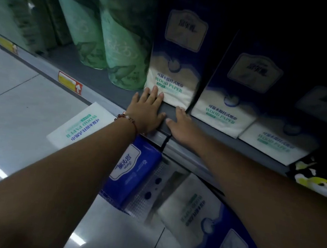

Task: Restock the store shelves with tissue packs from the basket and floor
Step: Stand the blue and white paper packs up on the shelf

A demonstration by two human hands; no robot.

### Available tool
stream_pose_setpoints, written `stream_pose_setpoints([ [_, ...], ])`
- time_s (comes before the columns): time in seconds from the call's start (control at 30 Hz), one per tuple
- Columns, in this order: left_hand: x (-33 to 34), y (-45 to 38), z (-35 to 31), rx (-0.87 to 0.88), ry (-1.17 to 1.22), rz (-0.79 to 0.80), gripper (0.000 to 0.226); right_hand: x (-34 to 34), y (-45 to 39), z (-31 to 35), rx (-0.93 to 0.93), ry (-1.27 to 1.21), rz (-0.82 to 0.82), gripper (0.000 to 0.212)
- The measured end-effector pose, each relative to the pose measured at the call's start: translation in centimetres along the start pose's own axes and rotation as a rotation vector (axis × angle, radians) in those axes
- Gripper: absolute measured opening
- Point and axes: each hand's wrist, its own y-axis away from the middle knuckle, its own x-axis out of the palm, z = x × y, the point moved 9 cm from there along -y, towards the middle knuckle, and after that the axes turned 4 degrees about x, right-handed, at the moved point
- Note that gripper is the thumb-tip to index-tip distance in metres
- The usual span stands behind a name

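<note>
Probably soft, light and slick-wrapped, the upright tissue pack (173,66) wants flat-palmed pushing low down, where left hand (147,112) and right hand (180,125) press open-fingered, gripping nothing.

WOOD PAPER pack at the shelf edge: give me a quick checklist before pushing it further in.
1. Left hand flat against the WOOD PAPER pack: ok.
2. Right hand touching the pack's lower corner: ok.
3. Pack upright: ok.
4. Green pack on its left close beside; clearance: cannot tell.
5. Depth free behind the pack: cannot tell, too dark.
6. Neighbouring pack on the right leans: not ok.
</note>
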Motion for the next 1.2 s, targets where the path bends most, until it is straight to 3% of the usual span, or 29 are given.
stream_pose_setpoints([
  [0.4, -0.2, 0.1, -0.4, -0.001, 0.002, 0.024, 0.073, 0.1, -0.3, -1.0, -0.016, 0.195, -0.016, 0.075],
  [0.73, -2.8, 9.6, 0.7, 0.037, -0.009, 0.044, 0.070, -1.0, 5.7, 3.1, -0.144, 0.476, -0.059, 0.077],
  [1.07, 1.2, 22.1, 2.3, 0.073, -0.060, 0.377, 0.089, 3.6, 13.1, 8.0, -0.094, 0.322, 0.008, 0.080],
  [1.2, 1.8, 22.3, 2.2, 0.056, -0.092, 0.332, 0.092, 7.3, 15.3, 6.8, 0.005, 0.287, 0.104, 0.081],
])
